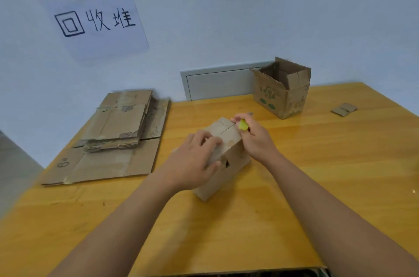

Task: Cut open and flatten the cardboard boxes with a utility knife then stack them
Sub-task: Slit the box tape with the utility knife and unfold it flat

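Brown box [226, 140], yellow-green knife [243, 125], green-printed box [281, 93].

Glossy wooden table [294, 163], matt brown cardboard box [229, 140]
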Available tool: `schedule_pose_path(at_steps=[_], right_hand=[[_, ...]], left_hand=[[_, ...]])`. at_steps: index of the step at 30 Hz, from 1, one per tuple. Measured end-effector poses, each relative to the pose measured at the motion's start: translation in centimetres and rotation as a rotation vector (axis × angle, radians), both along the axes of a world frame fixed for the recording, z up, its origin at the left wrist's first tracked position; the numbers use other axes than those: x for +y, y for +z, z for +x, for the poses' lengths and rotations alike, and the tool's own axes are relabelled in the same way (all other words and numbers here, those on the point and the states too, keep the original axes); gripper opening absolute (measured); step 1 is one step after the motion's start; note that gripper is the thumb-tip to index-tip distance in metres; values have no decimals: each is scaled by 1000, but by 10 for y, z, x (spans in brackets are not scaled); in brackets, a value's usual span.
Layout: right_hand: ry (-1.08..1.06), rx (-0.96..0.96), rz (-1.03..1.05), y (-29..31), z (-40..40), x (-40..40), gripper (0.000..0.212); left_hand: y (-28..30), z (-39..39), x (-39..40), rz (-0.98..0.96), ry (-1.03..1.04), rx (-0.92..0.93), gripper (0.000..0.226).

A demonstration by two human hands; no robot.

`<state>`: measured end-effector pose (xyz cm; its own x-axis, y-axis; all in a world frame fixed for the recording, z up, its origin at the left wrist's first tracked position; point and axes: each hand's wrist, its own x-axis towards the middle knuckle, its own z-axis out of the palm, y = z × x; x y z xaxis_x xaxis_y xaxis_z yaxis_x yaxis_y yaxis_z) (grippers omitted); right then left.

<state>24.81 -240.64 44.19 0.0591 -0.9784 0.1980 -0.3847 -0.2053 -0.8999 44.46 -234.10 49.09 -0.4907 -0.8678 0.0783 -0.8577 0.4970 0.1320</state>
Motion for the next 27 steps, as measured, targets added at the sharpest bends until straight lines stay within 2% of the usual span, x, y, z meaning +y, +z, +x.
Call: schedule_pose_path(at_steps=[4, 7, 10, 13, 18, 21, 25, 27], right_hand=[[-131, -114, -50, -7, -5, 37, 21], [-44, -104, -120, -18, 4, 65, 22], [-9, -124, -135, -21, 4, 73, 29], [-3, -27, -208, -19, -7, 69, 43], [78, 136, -221, -23, -8, 61, 52], [84, 170, -226, -25, -10, 58, 61], [73, 25, -232, -27, -16, 63, 55], [113, -150, -152, -25, -20, 72, 68]], left_hand=[[9, 9, -14, 10, 35, -116, 64], [9, 8, -24, 48, 52, -106, 68], [2, -1, -23, 27, -30, -48, 80], [-3, -3, -20, 21, -95, 16, 86], [4, 9, -24, 153, -84, 69, 76], [6, 5, -25, 153, -71, 69, 73], [3, 0, -31, 163, -57, 108, 78], [-1, 0, -32, 178, -39, 158, 72]])
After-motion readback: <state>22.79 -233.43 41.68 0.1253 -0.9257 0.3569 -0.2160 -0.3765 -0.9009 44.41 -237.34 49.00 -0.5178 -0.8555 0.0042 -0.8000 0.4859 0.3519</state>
